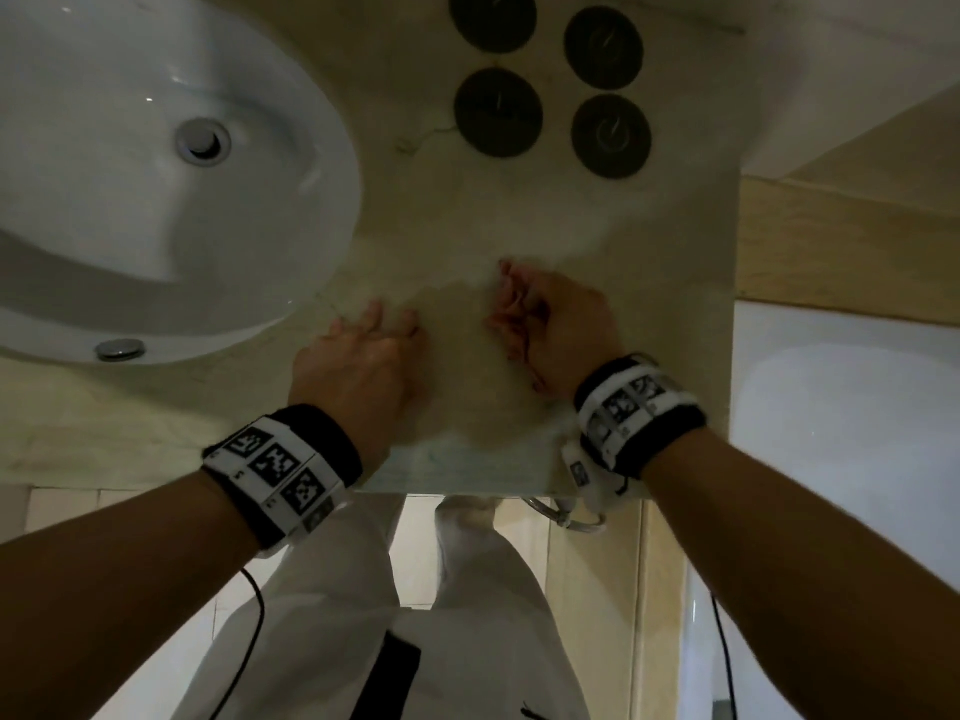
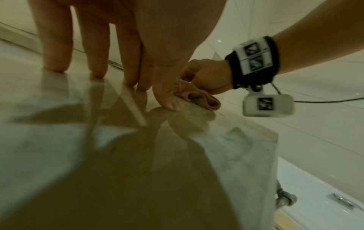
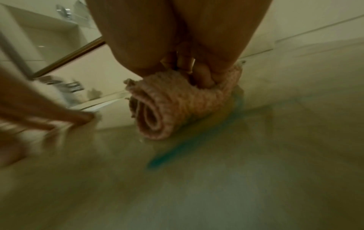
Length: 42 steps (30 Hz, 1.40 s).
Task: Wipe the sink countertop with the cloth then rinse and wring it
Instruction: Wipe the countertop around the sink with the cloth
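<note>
Beige stone countertop (image 1: 649,241) fills most of the head view, glossy, with a pale hazy wet-looking patch around the hands. White oval sink (image 1: 130,163) set into it at the left, round drain (image 1: 202,141) in the basin, chrome overflow cap (image 1: 120,349) on its near wall. Four dark round discs (image 1: 550,85) sit in a two-by-two cluster on the counter behind the hands, well apart from them. Left hand (image 1: 358,366) lies palm down on the counter just right of the sink rim, fingers (image 2: 53,51) straight and slightly spread, tips touching the surface, holding nothing. Right hand (image 1: 558,330) just beside it, fingers curled tight around the pink cloth (image 3: 173,105), which is bunched into a loose roll and pressed onto the counter near its front edge. A teal-blue smear (image 3: 189,140) on the surface runs out from under the cloth in the right wrist view. Both wrists wear black bands with white marker tags (image 1: 275,470). Left hand is blurred in the right wrist view.
</note>
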{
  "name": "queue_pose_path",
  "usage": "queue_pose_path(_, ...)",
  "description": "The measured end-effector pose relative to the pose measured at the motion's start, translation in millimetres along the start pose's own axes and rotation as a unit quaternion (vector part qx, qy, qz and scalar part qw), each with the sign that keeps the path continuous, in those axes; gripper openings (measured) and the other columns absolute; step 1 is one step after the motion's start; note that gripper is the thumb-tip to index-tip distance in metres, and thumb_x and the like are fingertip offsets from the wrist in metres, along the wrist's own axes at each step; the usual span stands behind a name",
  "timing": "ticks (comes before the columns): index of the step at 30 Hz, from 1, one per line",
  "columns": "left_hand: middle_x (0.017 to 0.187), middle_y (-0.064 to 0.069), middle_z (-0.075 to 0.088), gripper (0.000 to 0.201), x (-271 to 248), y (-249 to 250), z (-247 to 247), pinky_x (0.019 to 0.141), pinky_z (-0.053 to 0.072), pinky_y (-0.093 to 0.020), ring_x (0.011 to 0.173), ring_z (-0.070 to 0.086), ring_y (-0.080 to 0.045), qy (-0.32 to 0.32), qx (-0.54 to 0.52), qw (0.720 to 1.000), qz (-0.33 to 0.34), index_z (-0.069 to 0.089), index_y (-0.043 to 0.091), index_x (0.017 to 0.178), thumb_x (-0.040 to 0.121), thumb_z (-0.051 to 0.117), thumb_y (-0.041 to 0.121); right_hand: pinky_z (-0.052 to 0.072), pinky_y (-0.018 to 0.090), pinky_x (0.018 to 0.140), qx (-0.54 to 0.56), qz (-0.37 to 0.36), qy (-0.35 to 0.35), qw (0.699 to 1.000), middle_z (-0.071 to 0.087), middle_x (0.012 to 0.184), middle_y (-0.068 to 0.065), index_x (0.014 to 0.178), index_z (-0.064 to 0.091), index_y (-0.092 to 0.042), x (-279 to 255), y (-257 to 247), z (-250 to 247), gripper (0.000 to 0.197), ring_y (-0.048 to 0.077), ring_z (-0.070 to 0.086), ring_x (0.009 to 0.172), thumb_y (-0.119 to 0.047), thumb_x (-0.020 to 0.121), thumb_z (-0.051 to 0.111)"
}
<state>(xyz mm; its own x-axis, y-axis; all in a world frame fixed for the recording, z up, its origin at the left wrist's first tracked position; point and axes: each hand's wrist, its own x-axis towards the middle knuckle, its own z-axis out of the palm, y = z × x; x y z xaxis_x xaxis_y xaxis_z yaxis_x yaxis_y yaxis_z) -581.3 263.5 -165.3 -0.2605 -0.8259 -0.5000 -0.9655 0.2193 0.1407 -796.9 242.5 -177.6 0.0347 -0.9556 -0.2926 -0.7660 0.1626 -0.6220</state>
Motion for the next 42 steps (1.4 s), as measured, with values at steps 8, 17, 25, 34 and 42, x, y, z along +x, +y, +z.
queue_pose_path(8,0.129,-0.007,0.053,0.047,-3.5,10.6,-13.2,0.061,0.045,-0.036,0.096,0.064,-0.033,-0.058,0.062,0.996,-0.002,0.041,0.027,0.122,0.078,0.049,0.041,0.047,0.036,0.099,-0.051,-0.054,-0.185,0.98,0.06,0.131,0.007,0.138,0.047,-0.014,-93.3,-37.5,74.7,0.074,0.027,0.06,0.114,-0.033,0.073,0.076)
queue_pose_path(17,0.146,0.0,0.044,0.056,-10.3,27.8,-26.9,0.084,0.051,-0.044,0.124,0.054,-0.031,-0.045,0.038,0.998,-0.018,0.048,0.028,0.134,0.084,0.066,0.046,0.046,0.042,0.099,-0.058,-0.107,-0.186,0.975,0.06,0.131,0.003,0.136,0.048,-0.023,-96.4,-24.6,61.5,0.065,0.026,0.062,0.111,-0.039,0.078,0.073)
queue_pose_path(25,0.155,0.002,0.037,0.07,10.0,53.7,-4.7,0.098,0.046,-0.05,0.139,0.038,-0.031,-0.028,0.02,0.999,0.012,0.041,0.035,0.139,0.076,0.066,0.055,0.053,0.043,0.085,0.022,0.003,-0.022,1.0,0.069,0.109,0.003,0.123,0.06,-0.021,-28.4,30.9,-18.8,0.043,0.023,0.065,0.097,-0.029,0.08,0.057)
queue_pose_path(34,0.153,-0.003,0.04,0.075,19.9,65.2,0.1,0.089,0.048,-0.047,0.133,0.046,-0.032,-0.025,0.04,0.999,0.01,0.036,0.036,0.14,0.073,0.06,0.061,0.056,0.042,0.085,0.038,0.033,0.034,0.998,0.071,0.108,-0.001,0.101,0.062,-0.031,-18.6,41.4,-34.8,0.026,0.018,0.067,0.095,-0.038,0.076,0.061)
queue_pose_path(42,0.157,0.005,0.031,0.088,12.7,79.6,-8.4,0.098,0.047,-0.045,0.142,0.034,-0.025,-0.027,0.055,0.997,0.057,0.028,0.034,0.145,0.07,0.073,0.045,0.051,0.019,0.083,0.057,0.013,-0.126,0.99,0.065,0.106,-0.011,0.121,0.059,-0.018,-116.3,27.7,4.2,0.036,-0.004,0.061,0.091,-0.033,0.089,0.051)
